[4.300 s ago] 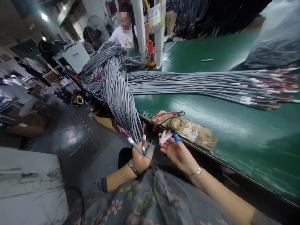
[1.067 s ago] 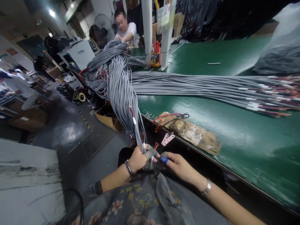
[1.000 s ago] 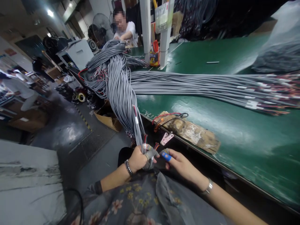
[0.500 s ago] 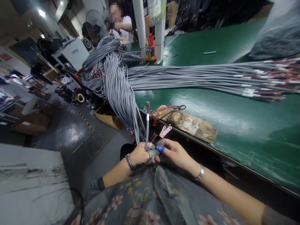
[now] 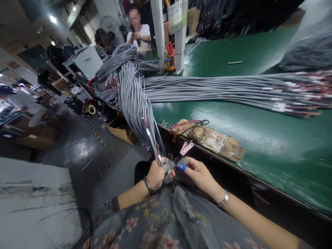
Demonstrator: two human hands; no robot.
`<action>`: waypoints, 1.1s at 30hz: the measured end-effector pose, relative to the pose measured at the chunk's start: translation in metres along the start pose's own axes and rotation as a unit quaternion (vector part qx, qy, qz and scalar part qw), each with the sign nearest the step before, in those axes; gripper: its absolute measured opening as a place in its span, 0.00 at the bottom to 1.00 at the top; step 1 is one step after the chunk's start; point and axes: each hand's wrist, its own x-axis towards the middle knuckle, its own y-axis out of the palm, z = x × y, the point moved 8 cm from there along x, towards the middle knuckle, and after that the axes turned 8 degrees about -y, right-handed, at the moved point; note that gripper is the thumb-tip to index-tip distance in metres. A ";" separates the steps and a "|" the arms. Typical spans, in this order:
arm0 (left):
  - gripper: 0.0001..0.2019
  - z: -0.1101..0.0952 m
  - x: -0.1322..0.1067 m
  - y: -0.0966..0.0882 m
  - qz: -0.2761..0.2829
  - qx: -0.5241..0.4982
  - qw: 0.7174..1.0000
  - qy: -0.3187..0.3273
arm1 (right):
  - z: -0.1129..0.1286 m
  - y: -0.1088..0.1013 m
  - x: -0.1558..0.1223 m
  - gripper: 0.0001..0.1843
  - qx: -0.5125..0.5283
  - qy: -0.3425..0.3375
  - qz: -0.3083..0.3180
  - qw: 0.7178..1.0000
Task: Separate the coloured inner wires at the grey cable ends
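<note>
- The step in hand looks like close fingerwork on the coloured wires (image 5: 171,158) that fan from a cable end, a judgement from how the fingers meet there.
- The left hand (image 5: 157,174) is closed around a few grey cables (image 5: 153,143); their white-banded ends stick up past its fingers.
- The right hand (image 5: 198,173), blue tape on its thumb, appears pinched on the coloured wires; which strand is too small to tell.
- The next move seems to call for a firm left grip and a light right pinch.
- The coloured wires lie between the hands, just beyond the left thumb.
- A pink clip (image 5: 186,148) sits just beyond the right hand, near the edge of the surface (image 5: 272,145).
</note>
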 end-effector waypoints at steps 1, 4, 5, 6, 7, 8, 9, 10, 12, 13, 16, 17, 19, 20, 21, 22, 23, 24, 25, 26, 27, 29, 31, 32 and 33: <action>0.21 0.000 0.000 0.000 0.001 -0.001 1.000 0.000 | 0.001 -0.001 0.000 0.25 0.001 -0.004 -0.003 1.000; 0.21 -0.001 0.001 0.001 -0.002 -0.007 1.000 0.007 | 0.003 -0.001 0.001 0.24 0.003 -0.010 -0.001 1.000; 0.21 -0.002 0.001 0.001 -0.003 -0.007 1.000 0.012 | 0.004 0.000 0.001 0.24 0.006 -0.010 0.002 1.000; 0.21 -0.003 0.002 0.001 -0.002 -0.008 1.000 0.016 | 0.005 0.000 0.001 0.24 0.010 -0.011 0.007 1.000; 0.21 -0.004 0.002 0.001 -0.001 -0.008 1.000 0.018 | 0.006 0.000 0.001 0.24 0.014 -0.012 0.014 1.000; 0.21 -0.005 0.003 0.000 0.003 -0.007 1.000 0.019 | 0.007 0.000 0.001 0.24 0.018 -0.013 0.023 1.000; 0.21 -0.006 0.004 0.000 0.007 -0.007 1.000 0.019 | 0.007 0.000 0.000 0.23 0.020 -0.012 0.037 0.999; 0.21 -0.007 0.005 0.000 0.013 -0.009 1.000 0.018 | 0.006 0.001 0.000 0.23 0.021 -0.009 0.056 0.998; 0.21 -0.008 0.007 -0.001 0.029 -0.015 0.999 0.009 | 0.002 -0.002 -0.001 0.22 0.034 0.003 0.086 0.996; 0.22 -0.009 0.008 0.000 0.043 -0.016 0.999 0.001 | -0.002 -0.005 -0.001 0.22 0.051 0.010 0.089 0.995; 0.22 -0.008 0.010 0.006 0.102 -0.014 0.994 -0.035 | -0.011 -0.023 0.004 0.24 0.151 0.023 0.027 0.988; 0.22 -0.008 0.011 0.008 0.123 -0.012 0.991 -0.045 | -0.013 -0.028 0.007 0.26 0.182 0.030 0.005 0.983; 0.22 -0.009 0.012 0.013 0.156 -0.010 0.986 -0.059 | -0.015 -0.031 0.014 0.29 0.215 0.042 -0.015 0.976; 0.22 -0.009 0.013 0.015 0.169 -0.009 0.983 -0.065 | -0.014 -0.030 0.017 0.30 0.216 0.043 -0.015 0.975; 0.21 -0.009 0.014 0.017 0.179 -0.007 0.981 -0.070 | -0.012 -0.029 0.020 0.30 0.207 0.038 -0.014 0.978; 0.21 -0.009 0.015 0.020 0.189 -0.003 0.979 -0.076 | -0.009 -0.027 0.023 0.31 0.189 0.028 -0.013 0.981; 0.21 -0.009 0.017 0.022 0.199 0.002 0.977 -0.083 | -0.006 -0.026 0.026 0.31 0.165 0.016 -0.017 0.986; 0.20 -0.008 0.018 0.024 0.208 0.007 0.974 -0.090 | -0.005 -0.025 0.028 0.31 0.139 0.002 -0.023 0.990; 0.20 -0.008 0.020 0.026 0.218 0.012 0.971 -0.096 | -0.004 -0.025 0.030 0.31 0.118 -0.009 -0.032 0.992; 0.20 -0.007 0.021 0.028 0.225 0.015 0.969 -0.102 | -0.004 -0.025 0.031 0.31 0.104 -0.017 -0.040 0.994; 0.20 -0.007 0.022 0.029 0.231 0.017 0.967 -0.106 | -0.005 -0.025 0.032 0.32 0.101 -0.021 -0.047 0.993; 0.20 -0.008 0.023 0.031 0.235 0.014 0.966 -0.110 | -0.008 -0.023 0.034 0.32 0.130 -0.016 -0.055 0.990; 0.20 -0.010 0.024 0.032 0.236 0.011 0.966 -0.109 | -0.011 -0.021 0.036 0.31 0.181 -0.005 -0.058 0.982; 0.19 -0.011 0.024 0.033 0.236 0.010 0.966 -0.108 | -0.011 -0.020 0.037 0.30 0.203 0.000 -0.061 0.977; 0.19 -0.012 0.023 0.034 0.236 0.010 0.966 -0.107 | -0.011 -0.019 0.037 0.29 0.221 0.004 -0.066 0.973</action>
